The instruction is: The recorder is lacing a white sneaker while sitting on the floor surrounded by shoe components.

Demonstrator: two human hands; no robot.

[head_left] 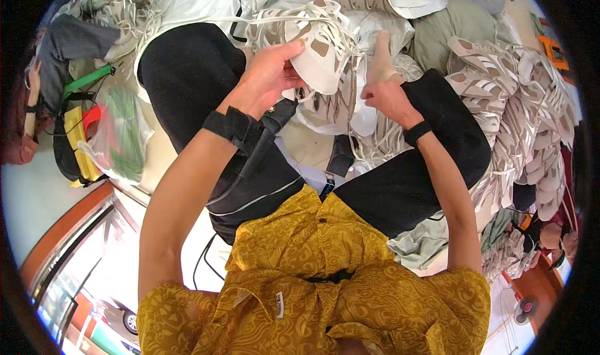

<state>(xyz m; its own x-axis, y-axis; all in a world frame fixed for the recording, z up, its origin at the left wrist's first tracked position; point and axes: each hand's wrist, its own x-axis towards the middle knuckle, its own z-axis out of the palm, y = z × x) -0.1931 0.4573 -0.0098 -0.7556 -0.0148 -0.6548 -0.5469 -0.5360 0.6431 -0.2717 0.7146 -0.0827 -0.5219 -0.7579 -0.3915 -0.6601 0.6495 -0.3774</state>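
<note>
My left hand grips a white and tan shoe upper with white laces, held above my lap. My right hand is closed close beside it, pinching a white lace or strip that hangs from the piece; a beige finger cover shows on the raised thumb. Both wrists wear black bands. More white pieces lie between my knees, partly hidden under the held one.
A large heap of white and tan shoe uppers spreads to the right and back. A clear plastic bag with green contents and a yellow and black bag sit at the left. My black-trousered legs flank the work.
</note>
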